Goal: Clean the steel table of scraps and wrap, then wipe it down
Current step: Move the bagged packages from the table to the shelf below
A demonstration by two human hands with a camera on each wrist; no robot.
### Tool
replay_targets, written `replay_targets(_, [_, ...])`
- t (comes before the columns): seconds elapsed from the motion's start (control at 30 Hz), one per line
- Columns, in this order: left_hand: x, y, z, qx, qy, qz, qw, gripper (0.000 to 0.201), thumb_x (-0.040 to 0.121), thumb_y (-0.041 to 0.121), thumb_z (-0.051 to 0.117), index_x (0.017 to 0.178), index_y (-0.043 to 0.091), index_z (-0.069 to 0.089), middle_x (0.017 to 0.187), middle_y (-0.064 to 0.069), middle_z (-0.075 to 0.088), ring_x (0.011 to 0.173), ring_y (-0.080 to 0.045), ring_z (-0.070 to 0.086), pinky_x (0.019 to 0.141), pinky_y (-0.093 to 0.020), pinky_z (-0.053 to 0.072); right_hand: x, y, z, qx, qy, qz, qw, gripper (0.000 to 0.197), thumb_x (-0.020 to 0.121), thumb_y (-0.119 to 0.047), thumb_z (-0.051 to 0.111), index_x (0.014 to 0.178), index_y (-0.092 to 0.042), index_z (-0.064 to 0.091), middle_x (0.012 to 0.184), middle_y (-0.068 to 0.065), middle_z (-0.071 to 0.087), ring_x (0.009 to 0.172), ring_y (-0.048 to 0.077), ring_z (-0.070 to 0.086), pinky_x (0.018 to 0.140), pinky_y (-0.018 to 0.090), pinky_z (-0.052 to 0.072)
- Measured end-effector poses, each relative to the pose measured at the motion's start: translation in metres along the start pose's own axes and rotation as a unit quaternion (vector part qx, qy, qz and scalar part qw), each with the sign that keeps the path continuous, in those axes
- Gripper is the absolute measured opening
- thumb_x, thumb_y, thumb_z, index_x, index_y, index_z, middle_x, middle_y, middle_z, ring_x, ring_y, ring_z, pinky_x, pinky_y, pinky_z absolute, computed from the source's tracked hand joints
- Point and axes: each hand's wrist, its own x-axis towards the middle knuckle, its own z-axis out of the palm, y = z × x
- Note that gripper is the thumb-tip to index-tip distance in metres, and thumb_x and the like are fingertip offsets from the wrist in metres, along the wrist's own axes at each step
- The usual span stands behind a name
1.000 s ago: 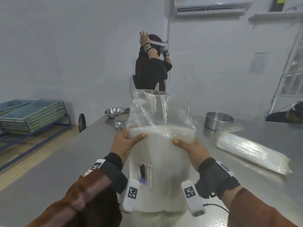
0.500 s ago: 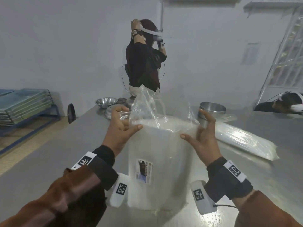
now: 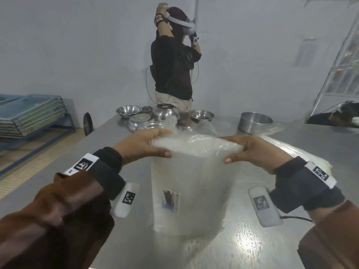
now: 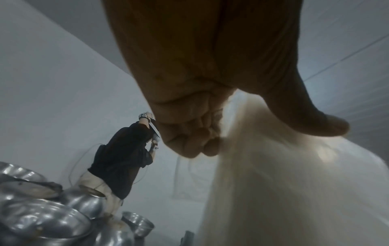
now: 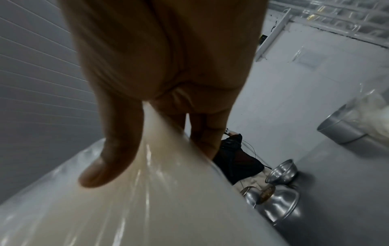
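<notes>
A tall white plastic-wrapped pack (image 3: 189, 191) with a small label stands upright on the steel table (image 3: 120, 247), right in front of me. My left hand (image 3: 147, 144) grips its top left corner, thumb on the near face and fingers over the far side. At the top right corner my right hand (image 3: 250, 150) holds it the same way. In the left wrist view my curled fingers (image 4: 189, 143) press into the pack (image 4: 284, 191). The right wrist view shows my thumb (image 5: 111, 149) lying on the glossy wrap (image 5: 136, 208). Loose clear wrap bunches at the pack's top.
Several steel bowls and pots (image 3: 153, 119) crowd the table's far end, with a round steel pan (image 3: 254, 123) to the right. Behind the pack lies a long clear plastic package (image 3: 287, 150). A person in black (image 3: 172, 61) stands beyond the table. Stacked trays (image 3: 29, 113) sit left.
The pack came down from in front of me to stand on the table. Both hands moved onto its top corners, and the loose wrap above got flattened down.
</notes>
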Motion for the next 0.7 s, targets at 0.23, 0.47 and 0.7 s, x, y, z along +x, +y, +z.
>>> replay_targets(0.23, [0.014, -0.019, -0.001, 0.007, 0.004, -0.055, 0.998, 0.086, 0.022, 0.077, 0.073, 0.094, 0.030, 0.065, 0.095, 0.012, 0.071, 0.090, -0.002, 0.065, 0.075, -0.010, 0.050, 0.014, -0.001, 0.005, -0.105, 0.046, 0.077, 0.990, 0.072, 0.039, -0.059, 0.084, 0.085, -0.005, 0.072, 0.086, 0.016, 0.072, 0.083, 0.030, 0.065, 0.075, 0.033, 0.050])
replay_targets(0.47, [0.022, -0.038, 0.014, -0.082, 0.101, -0.050, 0.990, 0.077, 0.038, 0.052, 0.083, 0.106, 0.020, 0.063, 0.102, 0.000, 0.070, 0.090, -0.007, 0.068, 0.079, -0.022, 0.055, 0.029, 0.025, 0.016, -0.021, 0.150, 0.092, 0.984, 0.110, 0.014, -0.075, 0.077, 0.096, -0.002, 0.069, 0.097, 0.014, 0.072, 0.094, 0.030, 0.068, 0.088, 0.048, 0.054])
replay_targets(0.7, [0.018, -0.058, 0.057, -0.222, 0.240, -0.049, 0.944, 0.048, 0.074, 0.007, 0.073, 0.118, 0.010, 0.055, 0.108, -0.003, 0.064, 0.094, -0.014, 0.064, 0.062, -0.009, 0.050, 0.018, 0.066, 0.069, 0.188, 0.245, 0.037, 0.950, 0.034, 0.079, -0.017, 0.072, 0.110, -0.023, 0.060, 0.111, 0.002, 0.066, 0.104, 0.020, 0.063, 0.085, 0.030, 0.054])
